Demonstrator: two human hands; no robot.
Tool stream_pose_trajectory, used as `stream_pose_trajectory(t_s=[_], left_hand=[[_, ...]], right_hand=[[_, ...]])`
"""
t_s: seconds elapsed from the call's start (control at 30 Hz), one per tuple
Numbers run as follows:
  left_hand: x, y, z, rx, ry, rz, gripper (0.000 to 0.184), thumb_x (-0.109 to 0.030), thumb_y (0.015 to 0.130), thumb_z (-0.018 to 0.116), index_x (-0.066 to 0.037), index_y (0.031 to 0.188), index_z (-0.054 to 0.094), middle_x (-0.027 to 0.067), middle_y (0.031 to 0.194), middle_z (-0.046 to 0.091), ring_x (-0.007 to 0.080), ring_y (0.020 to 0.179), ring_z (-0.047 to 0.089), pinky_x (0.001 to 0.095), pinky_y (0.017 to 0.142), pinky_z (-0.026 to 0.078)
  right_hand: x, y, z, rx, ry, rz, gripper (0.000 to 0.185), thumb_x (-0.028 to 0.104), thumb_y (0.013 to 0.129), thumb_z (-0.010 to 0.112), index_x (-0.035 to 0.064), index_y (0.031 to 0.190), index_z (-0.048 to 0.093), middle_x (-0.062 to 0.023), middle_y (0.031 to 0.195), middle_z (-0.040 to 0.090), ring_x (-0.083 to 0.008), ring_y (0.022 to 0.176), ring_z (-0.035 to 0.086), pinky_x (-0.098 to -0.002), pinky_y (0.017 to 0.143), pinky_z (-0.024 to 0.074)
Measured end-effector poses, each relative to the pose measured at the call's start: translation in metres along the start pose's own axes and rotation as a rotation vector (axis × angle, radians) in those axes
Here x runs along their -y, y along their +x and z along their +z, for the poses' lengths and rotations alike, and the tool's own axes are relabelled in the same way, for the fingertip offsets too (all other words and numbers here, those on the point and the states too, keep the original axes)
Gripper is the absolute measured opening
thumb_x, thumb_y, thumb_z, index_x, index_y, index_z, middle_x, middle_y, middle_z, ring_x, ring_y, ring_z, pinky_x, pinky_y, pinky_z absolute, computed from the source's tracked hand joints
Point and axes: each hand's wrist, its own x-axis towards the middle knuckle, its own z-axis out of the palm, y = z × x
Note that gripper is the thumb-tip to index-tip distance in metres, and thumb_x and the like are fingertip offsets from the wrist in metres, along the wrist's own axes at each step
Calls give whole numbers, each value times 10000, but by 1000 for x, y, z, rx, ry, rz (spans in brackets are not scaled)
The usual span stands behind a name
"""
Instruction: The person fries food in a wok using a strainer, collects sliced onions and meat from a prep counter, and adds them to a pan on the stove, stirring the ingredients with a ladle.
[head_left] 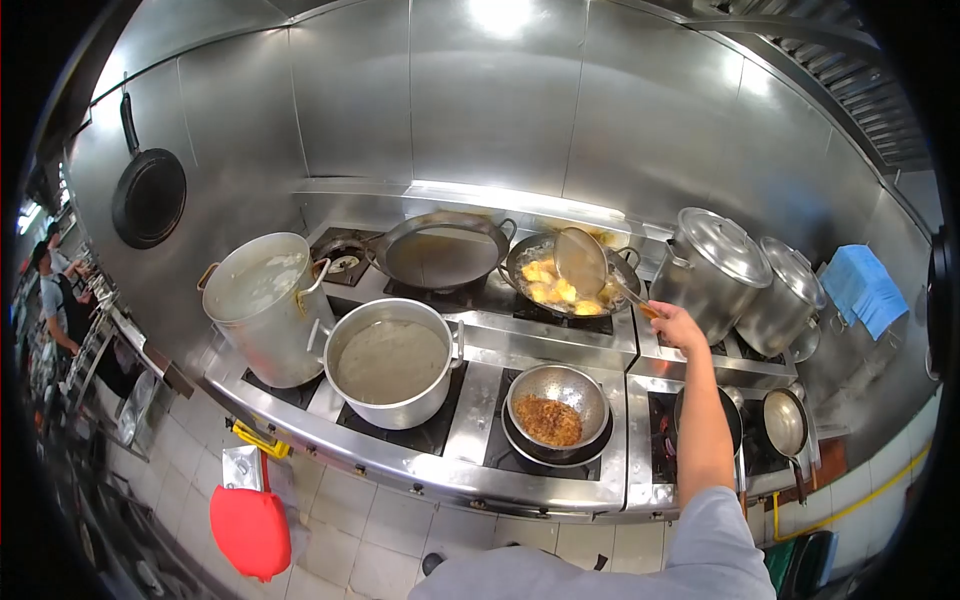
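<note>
My right hand (679,328) is closed around the handle of a round skimmer (581,262), arm stretched toward the back of the stove. The skimmer's bowl hangs tilted over a dark two-handled wok (513,272), covering part of it. In that wok, golden-yellow pieces of food (545,284) lie in bubbling oil. Left of it sits a wider wok (437,255) of dark liquid. In front, a metal colander (590,393) holding brown fried bits (545,418) rests in a dark pan. My left hand is out of view.
Big pots of cloudy liquid stand at left, a tall one (238,312) and a lower one (390,408). Lidded pots (722,250) and a blue cloth (864,290) are at right. Pans (785,424) occupy the front right burners. A red item (250,530) is low left; people stand far left.
</note>
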Motion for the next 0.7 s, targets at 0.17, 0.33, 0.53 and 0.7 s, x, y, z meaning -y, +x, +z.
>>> stream_pose_trajectory(t_s=[0.17, 0.33, 0.53, 0.7], left_hand=[[-18, -6, 0, -3, 8, -2, 466, -389, 878, 522, -116, 1256, 517, 112, 1095, 602, 256, 827, 612, 401, 630, 527], [-30, -3, -3, 3, 31, -10, 460, -390, 882, 518, -110, 1248, 515, 114, 1090, 600, 256, 831, 612, 398, 632, 526], [-44, 1, -6, 6, 38, -12, 454, -390, 887, 513, -102, 1238, 514, 116, 1084, 599, 257, 836, 613, 395, 634, 525], [-57, 2, -5, 11, 45, -13, 449, -390, 892, 509, -96, 1230, 512, 118, 1078, 598, 257, 840, 613, 392, 635, 524]], right_hand=[[32, -43, -27, 17, -105, -39, 493, 23, 801, 566, 91, 1289, 535, 40, 753, 535, -55, 650, 467, -209, 562, 385], [53, -81, -44, 43, -83, -38, 489, 37, 815, 555, 90, 1301, 524, 32, 745, 536, -55, 636, 451, -204, 558, 369], [59, -102, -50, -13, -89, -62, 495, 34, 802, 532, 72, 1295, 526, 15, 740, 534, -67, 643, 452, -215, 588, 380], [14, -66, -59, -107, -173, -193, 503, 21, 784, 540, 58, 1286, 527, -2, 745, 545, -98, 671, 483, -252, 633, 422]])
